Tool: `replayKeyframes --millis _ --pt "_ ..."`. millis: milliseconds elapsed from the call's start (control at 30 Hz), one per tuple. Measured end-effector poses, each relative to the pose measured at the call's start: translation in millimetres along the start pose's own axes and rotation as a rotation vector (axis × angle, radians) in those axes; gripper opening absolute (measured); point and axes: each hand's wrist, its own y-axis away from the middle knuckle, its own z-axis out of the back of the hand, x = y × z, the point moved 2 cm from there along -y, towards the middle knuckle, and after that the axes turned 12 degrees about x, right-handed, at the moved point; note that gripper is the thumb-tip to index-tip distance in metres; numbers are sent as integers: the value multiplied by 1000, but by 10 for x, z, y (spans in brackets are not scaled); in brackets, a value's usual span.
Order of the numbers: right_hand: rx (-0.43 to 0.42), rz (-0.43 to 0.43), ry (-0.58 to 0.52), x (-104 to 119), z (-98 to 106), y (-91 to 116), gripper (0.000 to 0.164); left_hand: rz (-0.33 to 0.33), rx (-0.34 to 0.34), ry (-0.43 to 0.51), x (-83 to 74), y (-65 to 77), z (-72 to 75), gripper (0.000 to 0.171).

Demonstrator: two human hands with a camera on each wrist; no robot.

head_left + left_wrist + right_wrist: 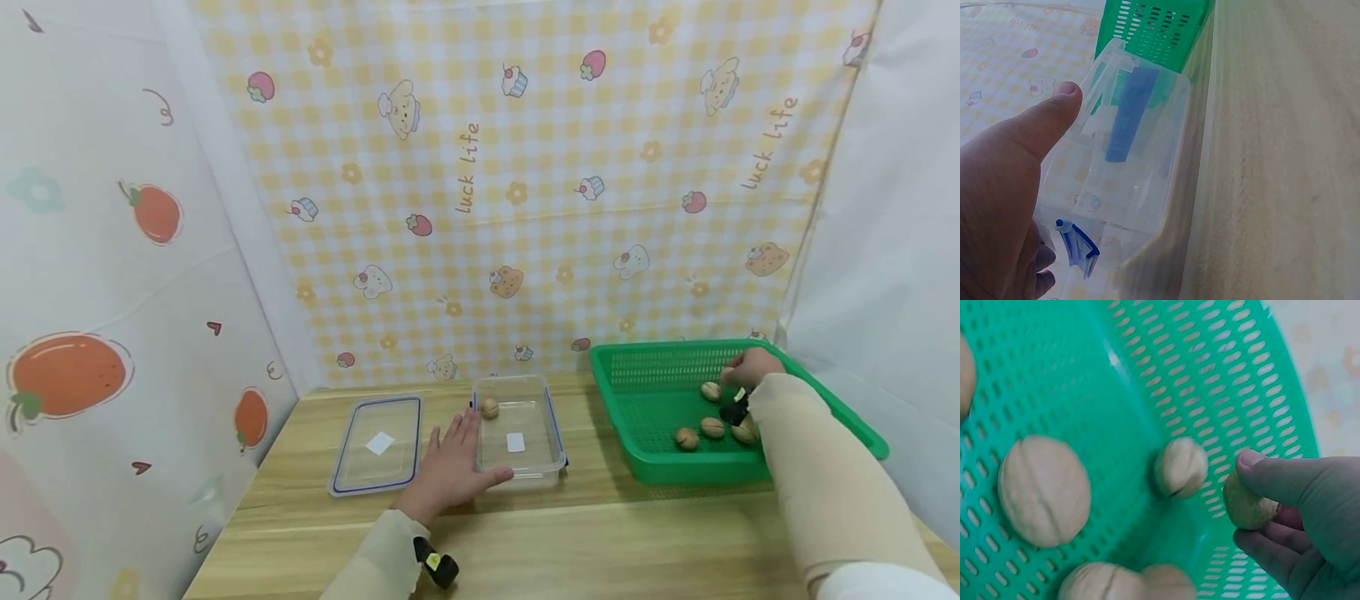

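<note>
My left hand (pixel 453 468) rests its straight fingers along the left side of a clear plastic box (pixel 527 477), thumb stretched over the near rim. One walnut (pixel 490 408) lies in the box's far left corner, and a white label is on its floor. Inside the green basket (pixel 651 468), my right hand (pixel 753 368) pinches a walnut (pixel 1249 503) between thumb and fingers. Several other walnuts (pixel 1045 490) lie on the basket's floor below and around that hand. In the left wrist view, the thumb (pixel 1054 122) is at the box's upper edge.
A clear lid (pixel 377 479) with a blue seal lies flat left of the box on the wooden table (pixel 570 542). Behind stands a checked cloth (pixel 517 250). White sheeting (pixel 885 250) hangs close to the basket's right side. A blue clip (pixel 1077 245) sticks out from the box.
</note>
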Motion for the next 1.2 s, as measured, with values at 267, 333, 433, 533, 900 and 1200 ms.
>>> replayKeyframes --millis 267,333,433,533,900,1200 --pt "-46 57 6 442 73 37 55 12 -3 -32 40 -22 -35 117" --pt "-47 58 -9 532 60 27 56 14 -6 -27 38 -19 -30 115" --pt "-31 58 -41 631 43 -5 60 13 -14 -23 33 -16 -27 112" --pt "-30 64 -87 723 25 -35 61 4 -21 -16 27 -18 -24 110" --pt "-94 180 -205 1199 -183 15 60 -36 -31 -6 40 26 18 109" --pt "-119 229 -266 1569 -361 27 55 -44 -32 -25 66 -1 -7 111"
